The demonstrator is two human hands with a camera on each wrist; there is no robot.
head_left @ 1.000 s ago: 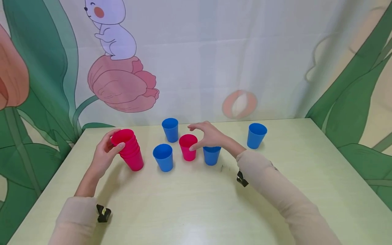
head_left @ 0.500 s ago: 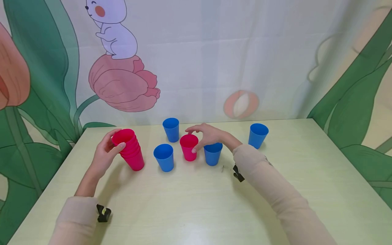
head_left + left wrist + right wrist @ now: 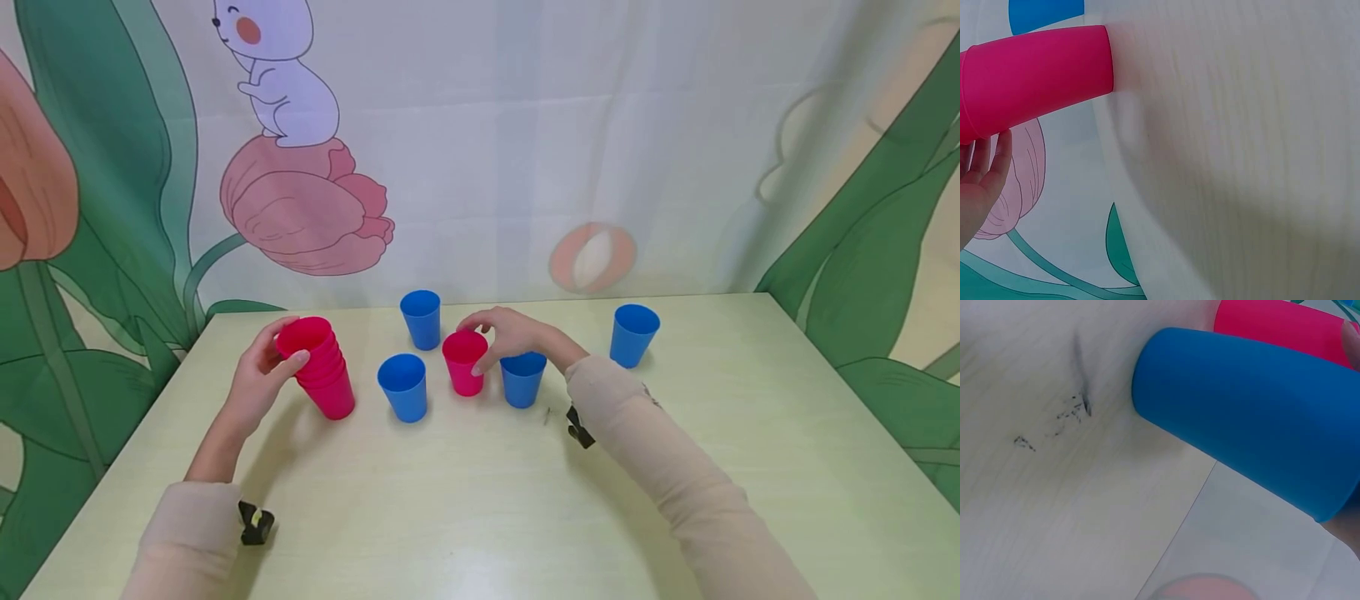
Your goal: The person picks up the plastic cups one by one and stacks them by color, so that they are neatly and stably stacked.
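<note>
My left hand (image 3: 257,379) grips a stack of nested pink cups (image 3: 330,385) on the left of the table, thumb across the near side of the upper rims. In the left wrist view, fingertips touch the side of the pink stack (image 3: 1041,78), whose base meets the tabletop. Near the middle, my right hand (image 3: 512,335) holds a single upright pink cup (image 3: 461,371) by its rim, thumb in front and fingers behind. Below that hand stands a blue cup (image 3: 522,385); the right wrist view has this blue cup (image 3: 1241,412) large, partly covering the pink cup (image 3: 1279,325).
Two more blue cups stand left of the single pink one, a nearer blue cup (image 3: 404,392) and a farther blue cup (image 3: 422,321). Another blue cup (image 3: 634,337) is at the back right. A printed curtain (image 3: 465,167) hangs along the table's (image 3: 450,508) far edge.
My right hand has moved slightly left and closed from a wide spread onto the single pink cup. The left hand stays on the pink stack.
</note>
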